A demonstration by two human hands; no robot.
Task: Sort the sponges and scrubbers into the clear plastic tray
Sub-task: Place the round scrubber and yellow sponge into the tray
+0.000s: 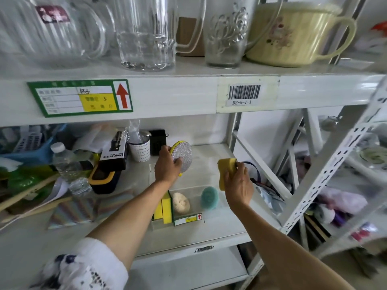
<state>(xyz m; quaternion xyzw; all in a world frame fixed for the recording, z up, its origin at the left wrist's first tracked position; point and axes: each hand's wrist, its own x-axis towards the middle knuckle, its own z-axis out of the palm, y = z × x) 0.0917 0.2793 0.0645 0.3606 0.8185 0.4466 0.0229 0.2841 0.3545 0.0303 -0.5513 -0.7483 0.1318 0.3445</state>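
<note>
On the lower shelf lies a clear plastic tray [211, 215]. It holds upright yellow-green sponges [165, 208], a cream mesh scrubber [181, 203] and a teal round scrubber [210, 198]. My left hand [166, 166] grips a round silver glitter scrubber with a yellow rim [183, 154], held above the tray's far end. My right hand [239, 186] holds a yellow sponge [226, 170] above the tray's right side.
A water bottle [65, 162], a spray bottle box [114, 150], a white cup [139, 150] and a yellow-black case [102, 178] crowd the shelf's left. Glass pitchers [146, 32] and a beige pot [293, 32] stand on the shelf above. A slanted rack brace [263, 166] runs on the right.
</note>
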